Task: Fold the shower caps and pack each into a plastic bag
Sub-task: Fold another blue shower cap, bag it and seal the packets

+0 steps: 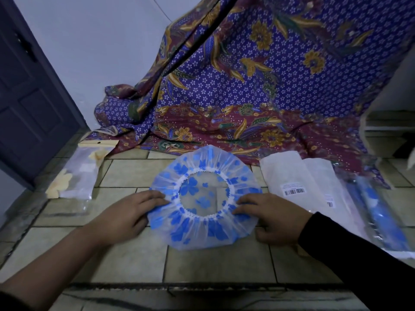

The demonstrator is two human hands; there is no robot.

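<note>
The translucent plastic shower cap printed with blue flowers (202, 232), where have we got it?

— Flat on the pale tiled floor (125, 171) right in front of us, with the white elastic opening facing up. We'd say it's spread out round like that so the first fold comes out even.

And our hands?

— Our left hand (128, 214) rests on the cap's left edge and our right hand (274, 216) on its right edge. The fingers of both are laid out fairly straight on top of the plastic, pressing it down rather than curling round it. We can't tell whether either thumb is tucked under the rim. Holding both sides probably keeps the slippery film from sliding while we bring one half over.

What else is around us?

— To the left is a clear plastic bag holding a yellow-flowered cap (76, 176), apparently packed. To the right are white plastic bags with barcode labels (289, 176), near to hand for packing. Beyond them is a rolled blue cap in a clear sleeve (379, 212).

And the room?

— A purple and maroon batik cloth (247, 86) hangs down onto the floor behind. A dark panelled door (29, 97) stands to the left.
</note>
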